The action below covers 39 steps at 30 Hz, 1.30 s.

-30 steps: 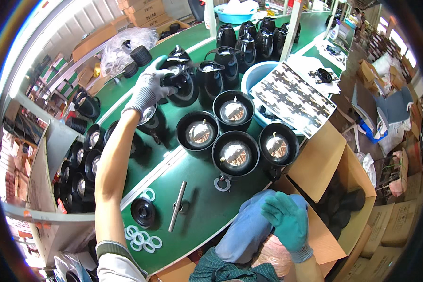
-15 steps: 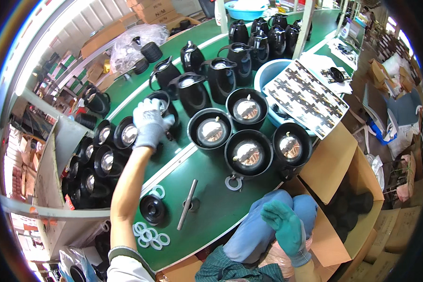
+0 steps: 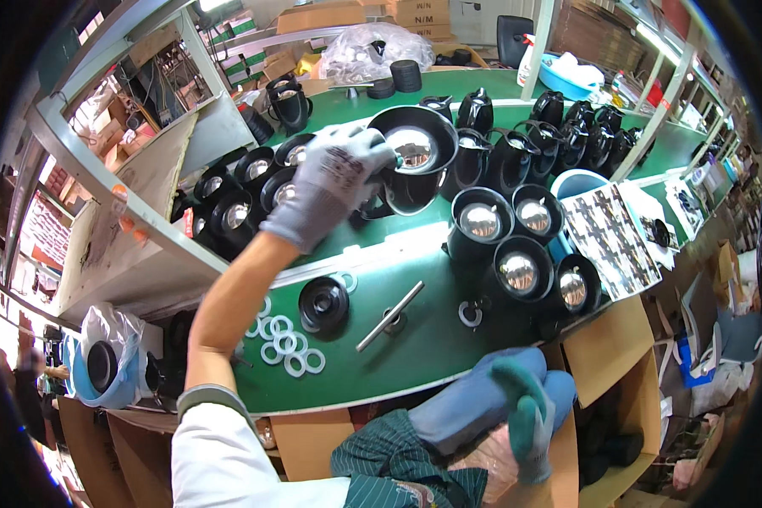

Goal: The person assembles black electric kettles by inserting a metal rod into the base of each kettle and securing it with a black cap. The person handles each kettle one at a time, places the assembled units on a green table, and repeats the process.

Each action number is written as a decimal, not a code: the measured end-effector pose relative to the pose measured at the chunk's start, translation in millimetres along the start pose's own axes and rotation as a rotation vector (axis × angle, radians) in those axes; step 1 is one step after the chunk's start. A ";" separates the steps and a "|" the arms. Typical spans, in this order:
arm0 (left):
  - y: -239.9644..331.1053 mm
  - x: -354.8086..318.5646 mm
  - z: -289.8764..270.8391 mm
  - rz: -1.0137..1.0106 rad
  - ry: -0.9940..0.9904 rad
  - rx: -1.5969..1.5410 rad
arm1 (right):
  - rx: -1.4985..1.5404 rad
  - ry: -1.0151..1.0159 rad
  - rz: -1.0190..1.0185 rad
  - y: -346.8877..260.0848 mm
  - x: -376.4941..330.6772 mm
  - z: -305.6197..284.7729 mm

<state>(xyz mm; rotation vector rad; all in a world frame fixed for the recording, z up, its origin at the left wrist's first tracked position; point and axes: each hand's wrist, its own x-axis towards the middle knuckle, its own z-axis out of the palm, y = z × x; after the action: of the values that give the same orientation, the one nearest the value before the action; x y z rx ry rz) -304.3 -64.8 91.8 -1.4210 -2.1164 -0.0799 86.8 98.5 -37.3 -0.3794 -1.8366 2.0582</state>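
My left hand (image 3: 334, 182), in a grey glove, is closed on a black vacuum jug (image 3: 436, 140) lifted over the far side of the green table. The jug's wide open end faces me, showing a silvery dome inside; its handle hangs below. In a green-coated glove, my right hand (image 3: 527, 419) hovers above my lap, fingers stretched and nothing in it. Several black jugs (image 3: 516, 269) stand open end up at the right, with silvery domes inside. Nearer lie a metal T-shaped tool (image 3: 389, 317), a round black part (image 3: 323, 305) and several white rings (image 3: 286, 342).
More upended jugs (image 3: 231, 212) crowd the left, beside a grey panel (image 3: 135, 220). Upright jugs (image 3: 510, 161) line the back right. A patterned sheet (image 3: 611, 241) covers a blue basin (image 3: 577, 181). An open cardboard box (image 3: 614, 356) stands near my right.
My left hand has lifted a jug from the table and tilted its open end toward me. My right hand has turned edge-on above my lap. The view has swung left.
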 end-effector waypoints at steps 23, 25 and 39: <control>236.5 -112.9 8.8 0.649 0.220 -0.782 | -0.393 0.554 -0.137 -86.6 -136.5 -71.6; 251.7 -111.1 21.6 0.455 0.341 -0.812 | -0.195 0.566 -0.126 -66.0 -136.7 -69.3; 341.8 -55.0 50.3 -0.605 -0.403 -1.821 | 0.022 0.387 -0.139 -40.6 -163.5 -107.8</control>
<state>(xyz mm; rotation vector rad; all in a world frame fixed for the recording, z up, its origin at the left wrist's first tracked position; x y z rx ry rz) -16.3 54.6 -66.9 -1.3871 -2.5971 -2.6292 283.4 128.3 -15.9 -0.5805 -1.5611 1.7643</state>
